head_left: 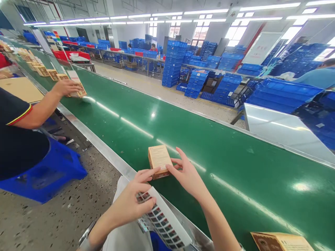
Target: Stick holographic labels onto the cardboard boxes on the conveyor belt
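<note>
A small tan and brown box rests on the green conveyor belt in front of me. My left hand pinches a sheet of small labels between thumb and fingers, and its index finger touches the box's near left edge. On the box's right side, my right hand has its fingers spread, with the thumb on the near top corner and nothing gripped. The label sheet hangs over the belt's metal edge, above my lap.
Another tan box lies on the belt at bottom right. At left, a co-worker's hand holds a box near a row of boxes. A blue stool stands there. Blue crates are stacked beyond the belt.
</note>
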Demonstrator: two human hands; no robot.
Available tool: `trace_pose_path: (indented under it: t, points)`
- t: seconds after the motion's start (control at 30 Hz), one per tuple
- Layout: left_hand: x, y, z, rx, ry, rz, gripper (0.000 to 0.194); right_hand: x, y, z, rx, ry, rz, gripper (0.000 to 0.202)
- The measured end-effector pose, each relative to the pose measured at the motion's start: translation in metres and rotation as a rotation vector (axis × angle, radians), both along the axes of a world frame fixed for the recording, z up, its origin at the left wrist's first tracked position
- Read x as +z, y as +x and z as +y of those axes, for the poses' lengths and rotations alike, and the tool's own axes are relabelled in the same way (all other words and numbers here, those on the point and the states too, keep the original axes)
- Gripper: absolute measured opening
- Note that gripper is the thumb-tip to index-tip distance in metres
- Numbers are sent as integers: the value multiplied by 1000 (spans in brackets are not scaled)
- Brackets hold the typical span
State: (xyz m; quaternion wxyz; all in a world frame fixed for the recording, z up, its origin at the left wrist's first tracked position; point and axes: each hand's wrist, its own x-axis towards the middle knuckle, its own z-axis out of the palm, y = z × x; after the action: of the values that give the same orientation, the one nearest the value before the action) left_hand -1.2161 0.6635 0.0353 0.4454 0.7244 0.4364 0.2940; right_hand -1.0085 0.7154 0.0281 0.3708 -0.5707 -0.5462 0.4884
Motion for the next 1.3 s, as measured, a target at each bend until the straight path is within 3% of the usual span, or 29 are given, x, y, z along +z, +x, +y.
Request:
trace_pose_path:
  t: [0.2,0.37,0.6,1.1,1.3]
  points:
    - [10,10,-29,-162,27,30,17,16,26,-49,-127,-100,-40,85]
    - [7,23,-24,-183,188,101,23,12,29,-43,-330,-7,139,53]
    - [6,32,-22,-226,204,248,28,6,12,-43,-425,-85,317,51]
    - [8,57,-35,-289,165,209,30,7,30,-67,-474,-51,131,46]
    - [6,64,-38,-320,180,173,32,6,31,-76,-549,59,-133,38]
